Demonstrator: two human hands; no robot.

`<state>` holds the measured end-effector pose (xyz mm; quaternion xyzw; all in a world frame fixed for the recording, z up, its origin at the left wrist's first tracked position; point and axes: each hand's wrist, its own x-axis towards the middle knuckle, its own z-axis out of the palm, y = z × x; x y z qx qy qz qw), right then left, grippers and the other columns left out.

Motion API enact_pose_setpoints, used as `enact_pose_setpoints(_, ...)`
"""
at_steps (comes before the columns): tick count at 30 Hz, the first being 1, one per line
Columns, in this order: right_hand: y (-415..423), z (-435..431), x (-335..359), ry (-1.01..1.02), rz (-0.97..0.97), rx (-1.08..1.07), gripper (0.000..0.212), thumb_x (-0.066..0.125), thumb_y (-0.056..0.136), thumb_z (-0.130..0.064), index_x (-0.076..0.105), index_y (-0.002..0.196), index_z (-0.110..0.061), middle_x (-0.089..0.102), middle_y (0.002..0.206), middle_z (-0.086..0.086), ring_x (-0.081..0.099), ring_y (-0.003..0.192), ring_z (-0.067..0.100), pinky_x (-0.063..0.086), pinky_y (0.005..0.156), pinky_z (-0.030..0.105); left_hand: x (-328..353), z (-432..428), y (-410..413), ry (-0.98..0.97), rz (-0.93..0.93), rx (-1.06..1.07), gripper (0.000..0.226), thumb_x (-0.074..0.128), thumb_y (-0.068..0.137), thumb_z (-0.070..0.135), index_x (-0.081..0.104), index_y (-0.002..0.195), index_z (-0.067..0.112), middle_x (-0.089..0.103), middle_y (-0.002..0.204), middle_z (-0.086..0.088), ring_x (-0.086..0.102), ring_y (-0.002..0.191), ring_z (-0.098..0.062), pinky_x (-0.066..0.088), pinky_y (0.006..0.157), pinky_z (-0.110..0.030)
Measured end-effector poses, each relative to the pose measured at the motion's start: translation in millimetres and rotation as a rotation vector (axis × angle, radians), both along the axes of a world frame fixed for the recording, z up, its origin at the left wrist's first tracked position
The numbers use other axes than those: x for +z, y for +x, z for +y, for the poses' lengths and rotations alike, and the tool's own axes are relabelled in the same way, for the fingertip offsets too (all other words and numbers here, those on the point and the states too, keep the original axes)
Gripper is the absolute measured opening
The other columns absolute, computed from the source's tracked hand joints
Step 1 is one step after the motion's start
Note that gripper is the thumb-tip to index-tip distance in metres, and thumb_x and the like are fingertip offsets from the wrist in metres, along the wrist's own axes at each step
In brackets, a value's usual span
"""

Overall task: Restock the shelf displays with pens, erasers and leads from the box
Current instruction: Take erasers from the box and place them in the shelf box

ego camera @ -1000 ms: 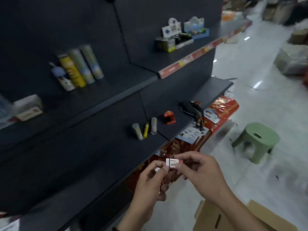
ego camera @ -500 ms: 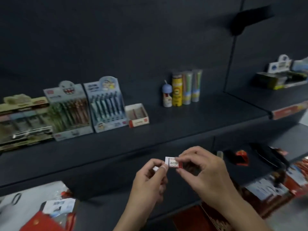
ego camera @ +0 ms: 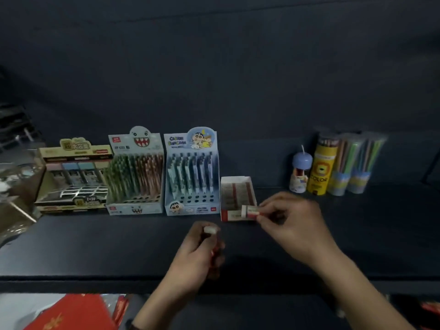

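0.5 s ago both hands met on 1 eraser, held clear of the shelf; now they are apart. The right hand (ego camera: 292, 222) pinches the eraser (ego camera: 250, 211) between thumb and fingertips at the front right corner of the open eraser tray (ego camera: 229, 215). The tray stands in the row towards the back of the shelf (ego camera: 119, 246), just beside the blue pen display (ego camera: 191, 172). Blur hides whether the eraser touches the tray wall. The left hand (ego camera: 197, 256) hangs near the shelf's front edge, fingers curled round a small red-and-white stack (ego camera: 210, 230), most likely further erasers. Judgement: work has passed from separating stock to placing it. The eraser is not yet in the tray, which looks part filled.
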<state>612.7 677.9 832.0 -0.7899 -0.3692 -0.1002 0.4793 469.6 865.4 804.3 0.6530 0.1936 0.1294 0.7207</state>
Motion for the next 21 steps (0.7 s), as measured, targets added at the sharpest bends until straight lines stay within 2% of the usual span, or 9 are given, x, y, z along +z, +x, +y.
enact_pose_setpoints(2, 27.6, 11.9, 3.3, -0.05, -0.021, 0.005, 0.014, 0.087, 0.082, -0.012, 0.083, 0.083, -0.025, 0.073, 0.091, -0.019, 0.071, 0.088, 0.0, 0.059, 0.079, 0.02, -1.1, 11.2, 14.3, 0.069, -0.017, 0.045, 0.008, 0.049, 0.111, 0.013, 0.056, 0.111, 0.011, 0.065, 0.082, -0.006, 0.046, 0.059, -0.016, 0.033, 0.051, -0.029)
enact_pose_setpoints(7, 73.7, 43.4, 9.4, -0.243, -0.03, 0.097, 0.009, 0.083, 0.087, -0.016, 0.084, 0.088, -0.025, 0.075, 0.089, -0.016, 0.071, 0.085, -0.001, 0.062, 0.079, 0.026, -2.9, 43.8, 47.5, 0.289, -0.105, 0.062, 0.011, 0.06, 0.106, 0.012, 0.064, 0.099, 0.005, 0.06, 0.069, 0.0, 0.051, 0.058, -0.014, 0.041, 0.051, -0.025)
enact_pose_setpoints(9, 81.7, 56.1, 11.9, -0.368, -0.021, 0.12, 0.008, 0.083, 0.088, -0.021, 0.085, 0.089, -0.028, 0.075, 0.089, -0.018, 0.07, 0.084, -0.004, 0.06, 0.077, 0.021, -5.2, 58.4, 59.6, 0.422, -0.12, 0.047, 0.011, 0.063, 0.105, 0.013, 0.067, 0.096, 0.01, 0.067, 0.076, 0.003, 0.059, 0.063, -0.012, 0.046, 0.054, -0.024)
enact_pose_setpoints(11, 85.4, 66.9, 12.2, -0.459, 0.001, 0.154, 0.007, 0.083, 0.087, -0.023, 0.084, 0.088, -0.03, 0.075, 0.086, -0.02, 0.069, 0.082, -0.007, 0.057, 0.073, 0.015, -7.2, 68.9, 68.0, 0.498, -0.117, 0.03, 0.01, 0.067, 0.103, 0.016, 0.072, 0.097, 0.022, 0.074, 0.09, 0.006, 0.068, 0.076, -0.008, 0.052, 0.063, -0.024)
enact_pose_setpoints(13, 87.5, 74.2, 10.3, -0.507, 0.035, 0.183, 0.007, 0.083, 0.087, -0.024, 0.084, 0.087, -0.031, 0.076, 0.085, -0.02, 0.069, 0.083, -0.007, 0.056, 0.073, 0.015, -10.2, 75.4, 74.1, 0.523, -0.122, -0.004, 0.011, 0.068, 0.102, 0.016, 0.074, 0.097, 0.024, 0.075, 0.093, 0.007, 0.07, 0.083, -0.007, 0.052, 0.068, -0.024)
enact_pose_setpoints(16, 88.5, 79.6, 8.4, -0.547, 0.084, 0.195, 0.007, 0.083, 0.087, -0.026, 0.084, 0.087, -0.033, 0.076, 0.086, -0.019, 0.07, 0.083, -0.005, 0.06, 0.076, 0.022, -14.1, 78.7, 78.6, 0.522, -0.123, -0.01, 0.013, 0.07, 0.101, 0.014, 0.075, 0.1, 0.026, 0.076, 0.096, 0.01, 0.072, 0.088, -0.006, 0.053, 0.07, -0.023)
enact_pose_setpoints(21, 87.9, 91.2, 5.4, -0.594, 0.091, 0.222, 0.015, 0.076, 0.087, -0.022, 0.086, 0.092, -0.032, 0.078, 0.09, -0.02, 0.071, 0.086, -0.005, 0.061, 0.081, 0.024, -21.3, 82.1, 79.1, 0.482, -0.102, -0.03, 0.016, 0.067, 0.102, 0.014, 0.076, 0.101, 0.028, 0.076, 0.095, 0.011, 0.072, 0.085, -0.005, 0.054, 0.07, -0.024)
